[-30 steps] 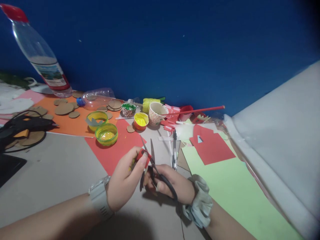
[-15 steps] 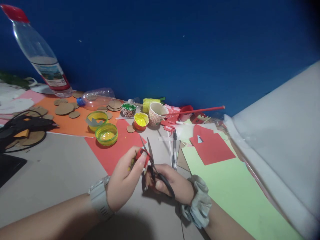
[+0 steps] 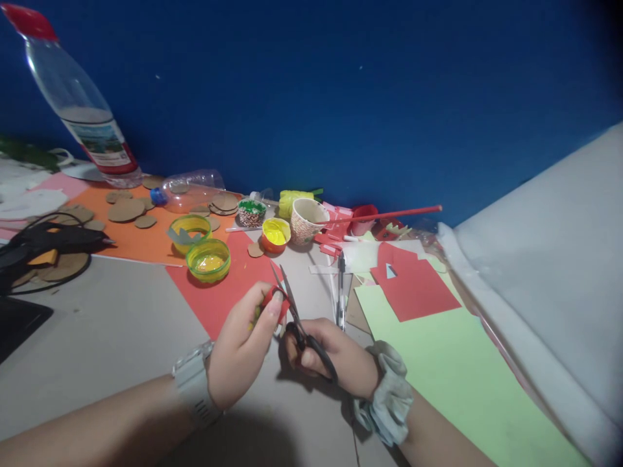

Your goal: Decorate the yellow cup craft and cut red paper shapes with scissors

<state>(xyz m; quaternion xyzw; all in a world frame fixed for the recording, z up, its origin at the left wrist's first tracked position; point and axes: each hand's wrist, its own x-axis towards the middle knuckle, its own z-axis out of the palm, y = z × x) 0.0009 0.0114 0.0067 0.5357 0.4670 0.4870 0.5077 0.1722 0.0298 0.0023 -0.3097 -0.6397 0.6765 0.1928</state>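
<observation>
At mid-table, head view, our left hand (image 3: 243,344) pinches a small red piece (image 3: 283,310) at the part-open scissors (image 3: 298,323), which our right hand (image 3: 341,350) grips. If that pinch loosens, the scissors could nick our left hand. We work on a grey table (image 3: 121,318); a blue wall (image 3: 311,97) stands behind.
</observation>
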